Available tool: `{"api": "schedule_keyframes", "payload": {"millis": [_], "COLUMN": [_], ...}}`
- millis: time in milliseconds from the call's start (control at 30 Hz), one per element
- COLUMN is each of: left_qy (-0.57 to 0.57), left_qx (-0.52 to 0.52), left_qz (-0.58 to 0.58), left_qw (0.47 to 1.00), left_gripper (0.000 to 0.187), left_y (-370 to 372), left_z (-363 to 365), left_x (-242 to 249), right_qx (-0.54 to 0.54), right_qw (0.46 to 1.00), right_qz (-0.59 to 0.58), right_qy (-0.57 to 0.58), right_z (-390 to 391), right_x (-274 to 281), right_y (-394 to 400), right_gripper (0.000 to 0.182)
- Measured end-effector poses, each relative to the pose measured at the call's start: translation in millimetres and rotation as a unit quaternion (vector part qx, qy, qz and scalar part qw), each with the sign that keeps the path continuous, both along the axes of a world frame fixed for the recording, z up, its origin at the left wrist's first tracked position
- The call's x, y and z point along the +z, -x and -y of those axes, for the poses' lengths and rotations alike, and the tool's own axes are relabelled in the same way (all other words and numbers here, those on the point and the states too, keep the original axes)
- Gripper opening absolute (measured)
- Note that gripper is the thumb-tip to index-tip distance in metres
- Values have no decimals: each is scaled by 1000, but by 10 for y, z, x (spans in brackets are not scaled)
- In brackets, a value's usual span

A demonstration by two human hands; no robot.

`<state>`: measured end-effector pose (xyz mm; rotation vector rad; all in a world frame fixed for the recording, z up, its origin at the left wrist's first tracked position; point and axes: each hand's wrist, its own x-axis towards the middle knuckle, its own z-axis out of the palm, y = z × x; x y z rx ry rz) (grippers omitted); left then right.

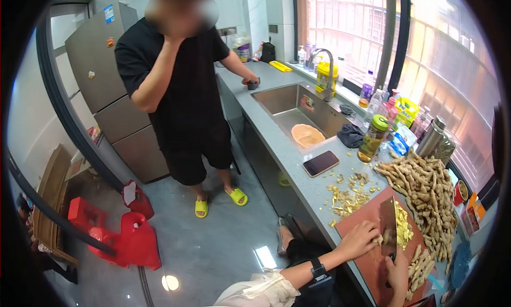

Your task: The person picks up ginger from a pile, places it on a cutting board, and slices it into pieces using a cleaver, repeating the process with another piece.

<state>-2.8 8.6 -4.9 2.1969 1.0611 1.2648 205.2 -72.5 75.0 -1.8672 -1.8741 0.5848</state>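
on the reddish cutting board (pixel 367 264) at the counter's near end, the right hand (pixel 398 275) is clenched round the cleaver (pixel 388 227) handle, blade down on chopped ginger (pixel 403 228). the left hand (pixel 360 239) (fingers curled) presses the ginger just beside the blade; whole ginger roots (pixel 426 195) are heaped along the board's far edge.

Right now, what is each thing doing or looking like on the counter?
left hand: pressed on the ginger being cut
right hand: gripping the cleaver handle
cleaver: blade upright on the cutting board
chopped ginger: piled beside the blade
whole ginger: heaped, uncut
phone: lying flat, screen dark
jar: upright, green lid on
sink: holds an orange bowl
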Motion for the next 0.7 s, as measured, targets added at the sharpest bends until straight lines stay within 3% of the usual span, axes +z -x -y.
{"api": "schedule_keyframes", "payload": {"millis": [167,367,467,533,700], "left_qy": [-6,6,10,8,19], "left_qx": [-5,-2,2,7,-14], "left_qz": [8,13,13,13,8], "left_qw": [1000,1000,1000,1000,1000], "left_gripper": [28,26,26,26,25], "left_y": [-17,-24,-35,-35,-25], "left_z": [2,11,10,-3,1], "left_x": [-18,-13,-21,-44,-12], "right_qx": [11,-54,-1,49,17], "right_qw": [999,993,999,994,1000], "right_qz": [30,-72,-34,-18,-1], "right_qy": [-16,78,7,-99,-22], "right_z": [-15,5,-51,-65,-26], "right_x": [-50,86,-172,-289,-131], "right_y": [-47,71,-102,-182,-155], "right_gripper": [43,42,41,44,49]}}
